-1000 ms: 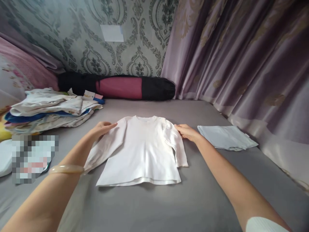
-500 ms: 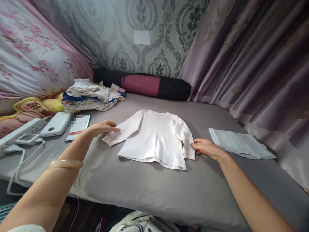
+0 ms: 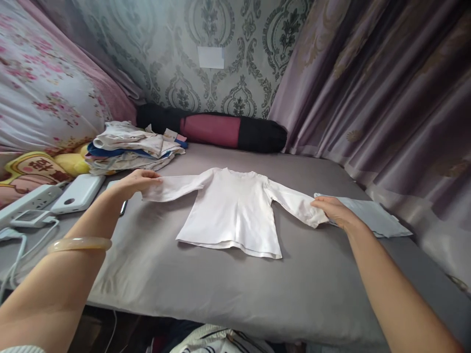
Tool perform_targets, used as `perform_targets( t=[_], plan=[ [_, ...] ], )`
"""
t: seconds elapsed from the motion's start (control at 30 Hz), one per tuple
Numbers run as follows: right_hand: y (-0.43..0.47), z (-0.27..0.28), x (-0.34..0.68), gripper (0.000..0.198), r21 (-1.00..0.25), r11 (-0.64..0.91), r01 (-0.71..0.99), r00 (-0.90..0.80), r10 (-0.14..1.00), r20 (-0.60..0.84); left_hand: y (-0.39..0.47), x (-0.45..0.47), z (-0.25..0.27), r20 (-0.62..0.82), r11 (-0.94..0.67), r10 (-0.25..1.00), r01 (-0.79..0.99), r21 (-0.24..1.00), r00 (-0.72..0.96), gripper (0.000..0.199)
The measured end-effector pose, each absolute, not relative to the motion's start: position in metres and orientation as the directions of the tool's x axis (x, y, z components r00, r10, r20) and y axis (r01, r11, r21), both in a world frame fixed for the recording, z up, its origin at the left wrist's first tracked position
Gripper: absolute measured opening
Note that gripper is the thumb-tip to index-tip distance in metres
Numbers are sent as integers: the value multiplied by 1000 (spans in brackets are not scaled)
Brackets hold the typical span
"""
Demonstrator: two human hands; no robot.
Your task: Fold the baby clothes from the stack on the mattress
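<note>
A small white long-sleeved shirt lies spread on the grey sheet, its neckline toward the wall. Both sleeves stretch out sideways. My left hand pinches the left sleeve close to its cuff. At the other side, my right hand grips the end of the right sleeve, which bunches a little at the fingers. Just behind that hand lies a folded pale grey garment, partly covered by the hand. A phone is mostly hidden under my left wrist.
A pile of folded clothes sits at the back left, near a yellow plush cushion. A power bank and a power strip with cables lie at left. A black and maroon bolster runs along the wall. Curtains hang at right.
Both hands have moved outward and slightly away from me, pulling the sleeves from slanting down to stretched sideways. My left arm now covers most of the phone. The view has shifted slightly.
</note>
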State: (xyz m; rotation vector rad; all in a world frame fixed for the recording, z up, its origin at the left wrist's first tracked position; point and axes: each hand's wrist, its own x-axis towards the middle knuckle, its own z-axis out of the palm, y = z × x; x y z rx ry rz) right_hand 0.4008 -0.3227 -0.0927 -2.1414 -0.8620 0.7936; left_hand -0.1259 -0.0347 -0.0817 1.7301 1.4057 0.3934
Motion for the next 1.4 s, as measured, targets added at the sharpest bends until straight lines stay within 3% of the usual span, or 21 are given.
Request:
perform_targets(
  t=[0.13, 0.27, 0.43, 0.53, 0.67, 0.73, 0.8, 0.93, 1.03, 1.2, 1.4],
  plan=[
    [-315, -87, 417, 16, -665, -513, 542, 631, 772, -81, -23, -122, -78, -145, -83, 949, 666, 741, 280, 43],
    [-308, -86, 427, 32, -383, -563, 732, 634, 769, 82, -13, -116, -74, 13, -212, 970, 822, 528, 242, 41],
    [-302, -96, 429, 39, -136, -657, 742, 671, 729, 139, -10, -104, -73, 75, -152, 988, 959, 240, 137, 44],
    [-301, -107, 428, 38, -81, -657, 750, 660, 733, 167, -14, -98, -78, 102, -141, 987, 979, 149, 127, 46],
    [-305, -117, 414, 38, -8, -635, 772, 608, 735, 300, -30, -91, -85, 265, -212, 946, 975, 68, 188, 49],
    [-309, -116, 398, 37, -16, -621, 784, 586, 732, 348, -43, -87, -85, 290, -234, 935, 969, 76, 203, 48],
    [-314, -114, 377, 35, -71, -589, 805, 580, 754, 308, -59, -84, -86, 216, -260, 948, 959, 110, 232, 42],
    [-328, -114, 330, 24, -290, -487, 824, 518, 855, 37, -94, -82, -92, -75, -306, 941, 925, 226, 329, 32],
    [-341, -117, 301, 30, -381, -408, 829, 405, 909, -92, -121, -82, -98, -210, -315, 901, 906, 284, 379, 37],
    [-358, -113, 263, 34, -411, -414, 812, 393, 909, -139, -159, -81, -100, -286, -330, 853, 876, 351, 436, 49],
    [-365, -107, 238, 27, -321, -497, 806, 465, 868, -176, -185, -80, -97, -291, -330, 846, 868, 372, 447, 53]
  ],
)
